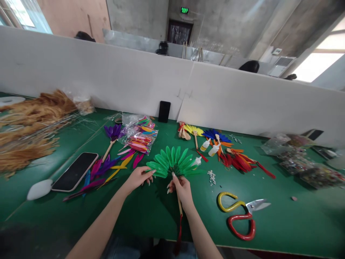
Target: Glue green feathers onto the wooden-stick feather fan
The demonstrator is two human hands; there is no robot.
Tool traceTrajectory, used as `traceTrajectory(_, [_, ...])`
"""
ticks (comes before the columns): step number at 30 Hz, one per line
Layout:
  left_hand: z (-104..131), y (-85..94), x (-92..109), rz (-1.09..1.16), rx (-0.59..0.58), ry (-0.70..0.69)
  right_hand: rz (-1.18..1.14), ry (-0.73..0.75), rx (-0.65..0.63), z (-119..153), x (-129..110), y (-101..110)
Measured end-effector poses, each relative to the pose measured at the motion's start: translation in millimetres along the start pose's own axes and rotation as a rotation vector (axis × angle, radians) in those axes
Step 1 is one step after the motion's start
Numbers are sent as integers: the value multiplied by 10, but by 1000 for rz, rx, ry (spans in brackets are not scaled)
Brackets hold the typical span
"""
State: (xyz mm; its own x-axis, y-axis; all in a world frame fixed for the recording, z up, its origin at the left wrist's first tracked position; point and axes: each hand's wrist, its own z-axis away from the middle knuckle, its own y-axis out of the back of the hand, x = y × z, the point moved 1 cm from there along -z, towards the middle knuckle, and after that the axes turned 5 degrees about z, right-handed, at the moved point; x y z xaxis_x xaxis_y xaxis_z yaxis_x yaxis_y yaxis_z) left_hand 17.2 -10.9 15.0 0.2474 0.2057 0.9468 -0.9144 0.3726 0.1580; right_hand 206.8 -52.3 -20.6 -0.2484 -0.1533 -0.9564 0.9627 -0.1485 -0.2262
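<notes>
A green feather fan (172,158) is spread out above the table in front of me, its feathers fanned wide. My right hand (182,190) grips it where the feathers meet the thin wooden handle (179,205). From the end of that handle hangs a dark red tassel (180,228). With thumb and fingers, my left hand (140,177) pinches the outermost green feathers at the fan's left side. Small white beads (211,177) lie just to the right of the fan. Behind its right edge is a small white-capped bottle (197,162), partly hidden by feathers.
Scissors (249,212) with yellow and red handles lie at the right. Left are a phone (75,172), loose coloured feathers (101,172) and a purple fan (113,132). Behind stand bagged feathers (140,140), glue bottles (214,149), yellow (193,129) and blue (218,135) fans, and a white partition (129,79).
</notes>
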Motion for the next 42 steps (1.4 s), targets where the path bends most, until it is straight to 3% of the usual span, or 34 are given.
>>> traceTrajectory(9, [-21, 212, 0, -51, 173, -75, 22, 11, -17, 3, -4, 12])
traceTrajectory(28, [-15, 218, 256, -255, 75, -164, -2, 11, -44, 22, -32, 24])
traceTrajectory(42, [-71, 214, 213, -293, 146, -206, -22, 6, -50, 18, -33, 26])
